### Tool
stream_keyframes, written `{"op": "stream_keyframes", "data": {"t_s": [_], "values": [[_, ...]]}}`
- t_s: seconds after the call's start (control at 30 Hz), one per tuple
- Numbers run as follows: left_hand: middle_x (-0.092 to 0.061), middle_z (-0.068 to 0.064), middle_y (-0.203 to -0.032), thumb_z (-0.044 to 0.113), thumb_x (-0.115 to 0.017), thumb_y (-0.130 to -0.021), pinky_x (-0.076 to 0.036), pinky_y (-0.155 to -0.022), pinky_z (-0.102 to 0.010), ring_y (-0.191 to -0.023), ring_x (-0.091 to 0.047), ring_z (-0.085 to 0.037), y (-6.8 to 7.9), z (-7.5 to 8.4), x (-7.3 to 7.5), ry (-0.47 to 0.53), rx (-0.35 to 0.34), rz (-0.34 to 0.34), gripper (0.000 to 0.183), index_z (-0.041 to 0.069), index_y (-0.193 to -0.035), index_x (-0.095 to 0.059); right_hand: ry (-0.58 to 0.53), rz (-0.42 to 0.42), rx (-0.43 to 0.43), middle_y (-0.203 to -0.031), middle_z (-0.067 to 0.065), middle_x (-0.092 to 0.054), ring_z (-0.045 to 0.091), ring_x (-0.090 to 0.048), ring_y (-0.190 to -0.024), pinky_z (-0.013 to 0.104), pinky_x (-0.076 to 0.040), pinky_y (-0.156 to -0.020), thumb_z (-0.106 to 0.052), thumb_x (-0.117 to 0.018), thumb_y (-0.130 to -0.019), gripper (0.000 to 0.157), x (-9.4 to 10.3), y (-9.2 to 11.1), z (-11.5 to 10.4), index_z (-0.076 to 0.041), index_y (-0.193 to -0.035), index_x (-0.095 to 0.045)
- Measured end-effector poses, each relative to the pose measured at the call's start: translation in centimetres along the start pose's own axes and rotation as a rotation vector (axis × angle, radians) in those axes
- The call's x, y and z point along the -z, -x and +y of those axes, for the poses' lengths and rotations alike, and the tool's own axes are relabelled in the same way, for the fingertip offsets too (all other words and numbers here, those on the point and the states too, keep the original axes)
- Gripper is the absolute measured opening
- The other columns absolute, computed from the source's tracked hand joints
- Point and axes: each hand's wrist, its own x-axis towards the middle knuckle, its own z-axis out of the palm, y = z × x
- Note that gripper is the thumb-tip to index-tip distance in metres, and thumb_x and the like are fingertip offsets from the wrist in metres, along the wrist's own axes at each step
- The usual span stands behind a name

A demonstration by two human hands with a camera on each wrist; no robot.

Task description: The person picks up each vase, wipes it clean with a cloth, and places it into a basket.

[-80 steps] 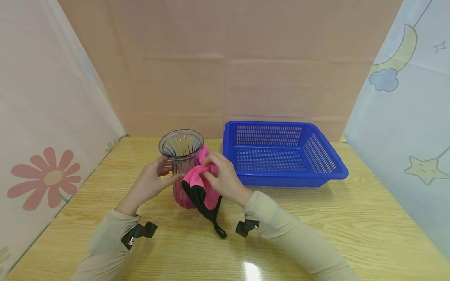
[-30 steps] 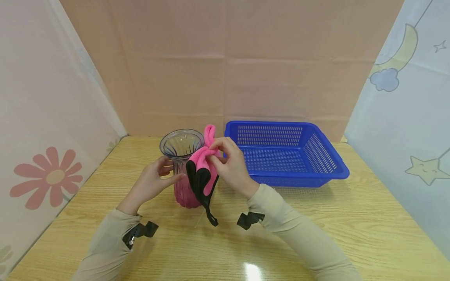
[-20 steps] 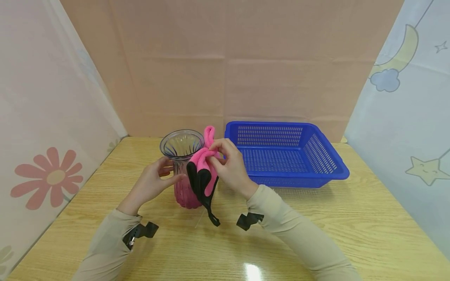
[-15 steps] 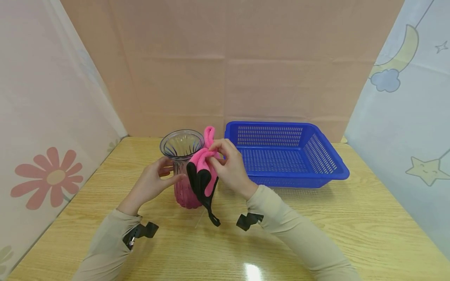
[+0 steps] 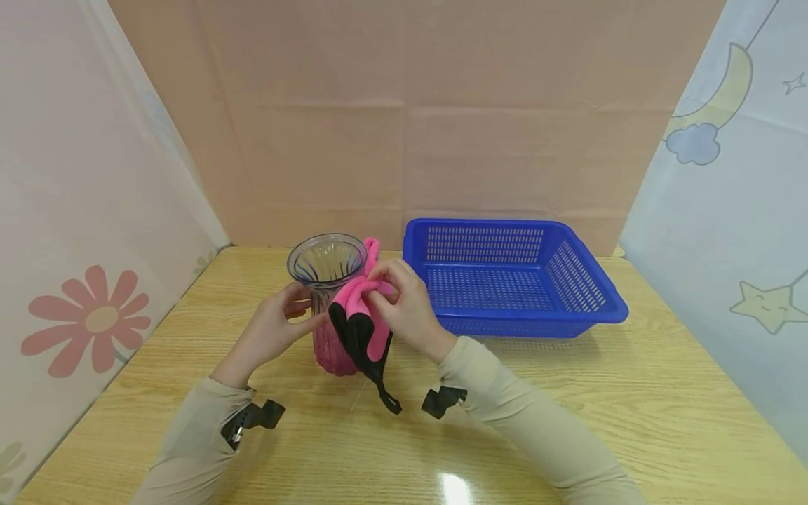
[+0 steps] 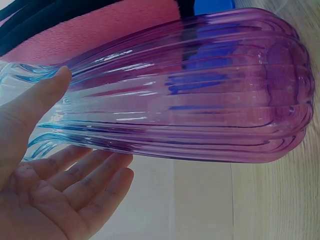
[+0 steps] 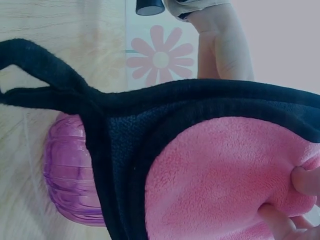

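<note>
A ribbed glass vase (image 5: 330, 354), bluish at its flared rim and pink-purple below, stands upright on the table. My left hand (image 5: 266, 331) holds it by the neck; in the left wrist view the thumb lies on one side and the fingers (image 6: 107, 185) on the other. With thumb and fingertips, my right hand (image 5: 407, 306) pinches a pink plush cloth (image 5: 381, 340) against the right side of the vase, just under the rim. Black edging and a hanging loop (image 7: 45, 75) trim the cloth, which droops in front of the vase and hides part of it.
To the right of the vase, at the back of the wooden table (image 5: 517, 407), sits a blue perforated plastic basket (image 5: 505, 326) with nothing in it. Printed curtains flank the table on both sides, and a plain peach sheet (image 5: 404, 126) hangs behind.
The right hand and cloth rose along the vase's right side, paused, and are now slightly lower and further left. The left hand and vase stay practically in place.
</note>
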Motion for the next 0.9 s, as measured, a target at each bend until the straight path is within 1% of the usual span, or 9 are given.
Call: {"op": "stream_keyframes", "data": {"t_s": [0.13,0.23,0.33,0.5,0.7,0.8,0.9], "values": [[-0.056,-0.028,-0.125,0.017,-0.068,-0.085,-0.051,-0.091,-0.052,-0.111,-0.058,-0.045,0.0,0.0,0.0,0.0,-0.012,0.006,0.055,-0.003,-0.131,-0.045,0.055,-0.016,0.01,-0.096,0.014,-0.057,0.025,-0.061,-0.103,0.037,-0.057,-0.086,0.004,-0.065,-0.082,0.012,-0.2,0.2,0.3,-0.001,-0.089,-0.057],[-0.056,-0.029,-0.125,0.016,-0.067,-0.086,-0.051,-0.091,-0.052,-0.11,-0.058,-0.045,0.0,0.2,0.1,0.001,-0.025,0.012,0.054,-0.003,-0.131,-0.045,0.085,-0.032,0.009,-0.095,0.012,-0.057,0.025,-0.06,-0.104,0.036,-0.057,-0.086,0.001,-0.066,-0.082,0.012,-0.2,0.3,0.3,-0.003,-0.089,-0.057],[-0.057,-0.029,-0.124,0.015,-0.067,-0.086,-0.052,-0.091,-0.052,-0.109,-0.059,-0.045,0.0,0.3,0.1,0.002,-0.028,0.016,0.052,-0.004,-0.129,-0.046,0.101,-0.05,0.0,-0.095,0.013,-0.057,0.026,-0.061,-0.103,0.037,-0.058,-0.084,0.001,-0.066,-0.083,0.012,-0.3,0.4,0.3,-0.003,-0.09,-0.057],[-0.057,-0.028,-0.123,0.016,-0.068,-0.085,-0.052,-0.09,-0.051,-0.11,-0.058,-0.045,0.1,0.2,0.1,0.0,-0.019,0.013,0.051,-0.003,-0.128,-0.047,0.117,-0.077,-0.029,-0.096,0.013,-0.056,0.025,-0.059,-0.101,0.034,-0.059,-0.08,0.003,-0.065,-0.083,0.012,-0.4,0.7,0.5,-0.003,-0.09,-0.056],[-0.056,-0.027,-0.126,0.024,-0.069,-0.085,-0.051,-0.091,-0.052,-0.113,-0.057,-0.045,0.1,0.1,0.1,0.001,0.012,-0.004,0.059,0.0,-0.133,-0.044,0.15,-0.115,-0.051,-0.099,0.012,-0.055,0.024,-0.056,-0.104,0.032,-0.059,-0.079,0.002,-0.064,-0.083,0.012,-0.4,1.0,0.7,-0.004,-0.09,-0.056],[-0.056,-0.026,-0.126,0.029,-0.069,-0.085,-0.052,-0.091,-0.052,-0.113,-0.057,-0.044,0.2,0.2,0.1,0.007,0.013,-0.004,0.061,0.002,-0.134,-0.044,0.172,-0.126,-0.042,-0.097,0.012,-0.055,0.023,-0.055,-0.099,0.032,-0.059,-0.078,0.001,-0.065,-0.082,0.013,-0.3,1.1,0.8,-0.004,-0.09,-0.056],[-0.057,-0.025,-0.126,0.03,-0.069,-0.085,-0.052,-0.091,-0.051,-0.113,-0.058,-0.043,0.2,0.2,0.1,0.014,0.004,0.0,0.06,0.003,-0.133,-0.045,0.19,-0.134,-0.028,-0.095,0.011,-0.055,0.022,-0.053,-0.095,0.034,-0.059,-0.076,0.001,-0.066,-0.082,0.013,-0.3,1.3,0.8,-0.004,-0.089,-0.056]]}}
